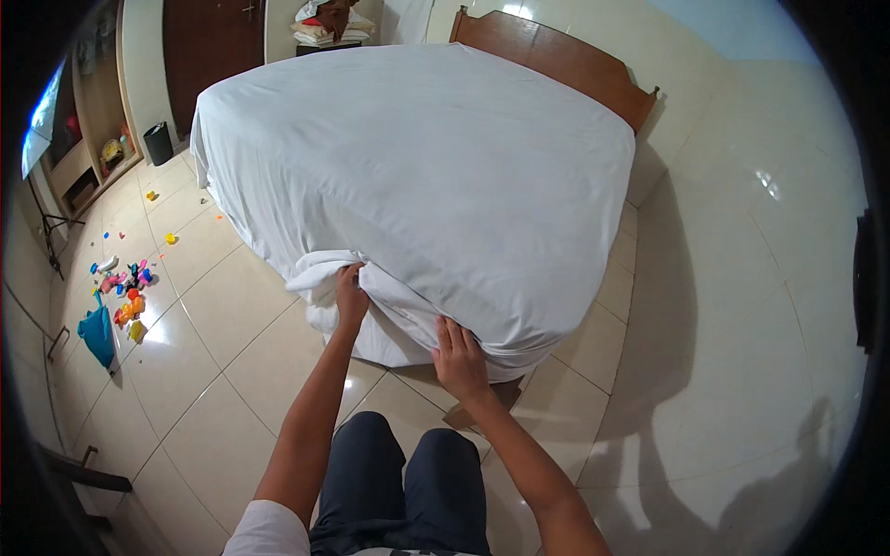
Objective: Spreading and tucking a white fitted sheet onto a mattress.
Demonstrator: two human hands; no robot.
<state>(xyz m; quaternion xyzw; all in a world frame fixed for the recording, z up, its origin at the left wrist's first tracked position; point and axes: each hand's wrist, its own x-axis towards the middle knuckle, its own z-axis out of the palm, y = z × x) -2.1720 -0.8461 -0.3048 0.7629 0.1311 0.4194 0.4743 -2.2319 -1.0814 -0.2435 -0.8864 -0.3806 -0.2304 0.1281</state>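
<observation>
A white bed sheet covers the bed in front of me and hangs over its sides. My left hand grips a bunched fold of the sheet at the near edge of the mattress, with the thumb and part of the fingers hidden by cloth. To its right, my right hand presses against the sheet along the same edge. The right fingers point up the bed, their tips at a crease in the cloth. Below both hands, the loose sheet hangs towards the floor in folds.
A wooden headboard stands at the far end. Plastic toys and a teal cloth bag lie on the tiled floor at left. Beyond them are a black bin, a light stand and an open cupboard. A dark chair is at lower left.
</observation>
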